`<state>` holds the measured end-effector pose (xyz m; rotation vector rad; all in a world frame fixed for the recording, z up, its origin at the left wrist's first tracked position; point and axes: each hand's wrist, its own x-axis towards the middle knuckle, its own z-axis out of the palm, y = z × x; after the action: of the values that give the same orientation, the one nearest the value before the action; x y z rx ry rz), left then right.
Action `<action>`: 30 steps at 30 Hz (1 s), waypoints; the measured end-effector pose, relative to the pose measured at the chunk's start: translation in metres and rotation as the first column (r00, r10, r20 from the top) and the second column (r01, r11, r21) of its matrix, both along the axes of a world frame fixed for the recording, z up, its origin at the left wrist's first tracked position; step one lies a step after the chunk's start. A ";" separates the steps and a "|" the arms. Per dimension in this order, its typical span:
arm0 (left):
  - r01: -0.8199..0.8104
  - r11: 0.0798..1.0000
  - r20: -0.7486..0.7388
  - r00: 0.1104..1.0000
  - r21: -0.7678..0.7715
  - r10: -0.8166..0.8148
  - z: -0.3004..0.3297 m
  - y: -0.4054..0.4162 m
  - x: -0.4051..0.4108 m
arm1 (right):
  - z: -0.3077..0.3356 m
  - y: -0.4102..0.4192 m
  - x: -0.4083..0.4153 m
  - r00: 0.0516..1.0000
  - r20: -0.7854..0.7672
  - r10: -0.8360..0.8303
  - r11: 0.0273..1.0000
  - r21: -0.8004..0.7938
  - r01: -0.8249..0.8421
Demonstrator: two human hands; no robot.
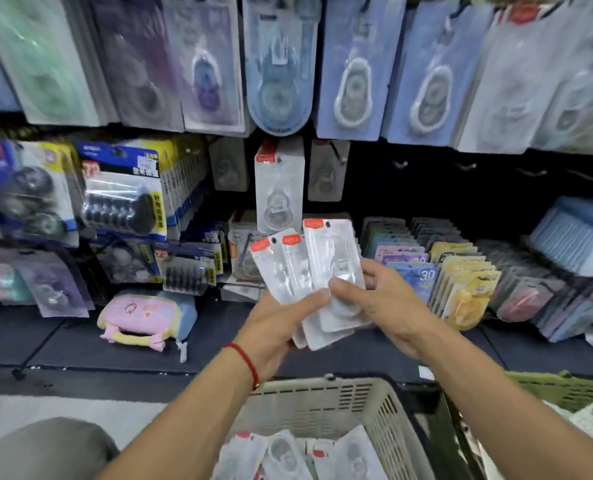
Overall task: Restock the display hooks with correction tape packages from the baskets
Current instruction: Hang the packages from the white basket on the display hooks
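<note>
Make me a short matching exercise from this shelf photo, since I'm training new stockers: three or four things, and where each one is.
Things:
1. fanned packages
2. beige basket
3. pink pouch
4. single package

Places:
A. hanging on a hook above the hands
B. lying on the dark shelf, left
C. held in the left hand and the right hand
D. below the forearms, holding more packages

Pairs: 1-C, 2-D, 3-B, 4-A

A dark display wall (426, 174) spans twelve o'clock above a dark shelf (63, 337); pale floor (45, 410) lies at eight o'clock.
</note>
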<state>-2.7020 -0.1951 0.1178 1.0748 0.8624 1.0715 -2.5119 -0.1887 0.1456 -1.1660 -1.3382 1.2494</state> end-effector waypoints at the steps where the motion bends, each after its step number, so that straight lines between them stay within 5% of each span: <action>1: 0.053 0.998 -0.022 0.998 0.042 -0.052 0.012 0.009 -0.001 | 0.007 0.006 -0.001 0.999 -0.043 -0.031 0.999 0.031 0.032; 6: 0.257 0.955 -0.113 0.964 0.149 -0.241 0.049 0.047 -0.016 | 0.031 0.034 -0.003 0.992 -0.099 -0.075 0.987 0.137 0.088; 11: 0.019 0.975 -0.103 0.995 0.221 0.004 0.044 0.072 -0.031 | 0.031 0.054 0.002 0.949 0.019 -0.314 0.893 0.347 0.288; 17: -0.079 0.958 -0.078 0.992 0.276 0.104 0.037 0.084 -0.047 | 0.023 0.070 0.003 0.961 0.019 -0.277 0.890 0.380 0.250; 27: -0.137 0.946 0.027 0.991 0.293 0.134 0.039 0.088 -0.050 | 0.012 0.102 -0.017 0.885 -0.106 -0.453 0.830 0.313 0.462; 30: -0.118 0.947 0.028 0.993 0.299 0.115 0.036 0.088 -0.050 | 0.004 0.109 -0.014 0.857 -0.058 -0.513 0.846 0.133 0.516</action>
<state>-2.7521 -0.1075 0.1536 1.2813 0.7771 1.3376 -2.5262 -0.0793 0.1494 -1.2938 -0.9838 0.7572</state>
